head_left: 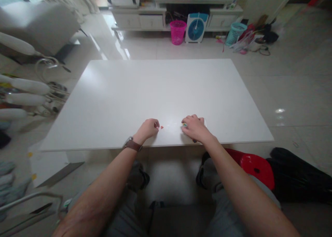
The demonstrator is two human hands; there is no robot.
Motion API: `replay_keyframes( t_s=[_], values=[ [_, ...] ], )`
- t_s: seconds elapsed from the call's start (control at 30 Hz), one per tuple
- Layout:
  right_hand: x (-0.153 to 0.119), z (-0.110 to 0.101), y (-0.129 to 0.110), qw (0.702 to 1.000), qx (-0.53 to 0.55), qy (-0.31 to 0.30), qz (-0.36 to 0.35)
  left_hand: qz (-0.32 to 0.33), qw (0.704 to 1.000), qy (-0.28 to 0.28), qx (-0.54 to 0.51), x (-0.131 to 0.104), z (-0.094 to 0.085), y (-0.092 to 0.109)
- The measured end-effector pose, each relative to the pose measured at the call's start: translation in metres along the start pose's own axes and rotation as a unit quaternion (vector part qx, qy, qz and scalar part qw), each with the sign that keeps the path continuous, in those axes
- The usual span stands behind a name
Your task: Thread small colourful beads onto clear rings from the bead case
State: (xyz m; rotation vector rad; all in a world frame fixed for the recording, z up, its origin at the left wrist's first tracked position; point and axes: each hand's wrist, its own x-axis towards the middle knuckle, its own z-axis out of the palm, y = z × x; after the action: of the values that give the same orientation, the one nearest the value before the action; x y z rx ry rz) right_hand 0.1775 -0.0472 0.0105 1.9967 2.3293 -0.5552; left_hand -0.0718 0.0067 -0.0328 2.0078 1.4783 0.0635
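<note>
Here, a small green-and-yellow piece (184, 124) is pinched by the right hand (195, 127); beside the left hand (148, 129), its grip unreadable, a tiny red piece (162, 127) is seen on the glossy white counter (160, 92).

Upper centre: white cabinet (151, 21) with drawers; on the floor before it, pink basket (177, 33) just beside blue-and-white fan (196, 29). Upper right: turquoise basket (235, 34), plastic bag (243, 43) near it. Upper left: grey sofa (38, 26), pale curtain (86, 0). Lower right: red stool (265, 173).
</note>
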Motion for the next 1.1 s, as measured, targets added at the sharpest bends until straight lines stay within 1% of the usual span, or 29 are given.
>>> replay_keyframes(
  t_s=[0.1,0.2,0.3,0.4,0.57,0.8,0.9,1.1],
  values=[
    [-0.002,-0.002,-0.004,1.000,0.015,0.010,-0.018,-0.003,1.000,-0.001,0.000,0.002,0.001,-0.001],
    [-0.003,-0.001,-0.006,0.999,0.025,0.013,-0.031,0.002,1.000,0.027,0.011,0.001,0.004,0.000],
    [-0.005,0.001,-0.008,0.999,0.023,0.010,-0.036,0.036,0.998,0.049,0.024,0.000,0.007,0.003],
    [-0.006,0.001,-0.009,0.999,0.017,0.010,-0.044,0.073,0.995,0.049,0.053,-0.001,0.009,0.008],
    [-0.006,0.000,-0.009,0.999,0.027,0.017,-0.045,0.067,0.991,0.046,0.104,0.000,0.011,0.015],
    [-0.004,0.000,-0.008,0.999,0.024,0.003,-0.041,0.073,0.993,0.036,0.088,0.000,0.011,0.017],
    [-0.004,-0.001,-0.009,0.999,0.021,0.000,-0.042,0.069,0.994,0.036,0.076,0.002,0.009,0.013],
    [-0.004,-0.002,-0.007,0.999,0.013,0.002,-0.031,0.090,0.996,0.025,0.012,0.005,0.010,0.004]
  ],
)
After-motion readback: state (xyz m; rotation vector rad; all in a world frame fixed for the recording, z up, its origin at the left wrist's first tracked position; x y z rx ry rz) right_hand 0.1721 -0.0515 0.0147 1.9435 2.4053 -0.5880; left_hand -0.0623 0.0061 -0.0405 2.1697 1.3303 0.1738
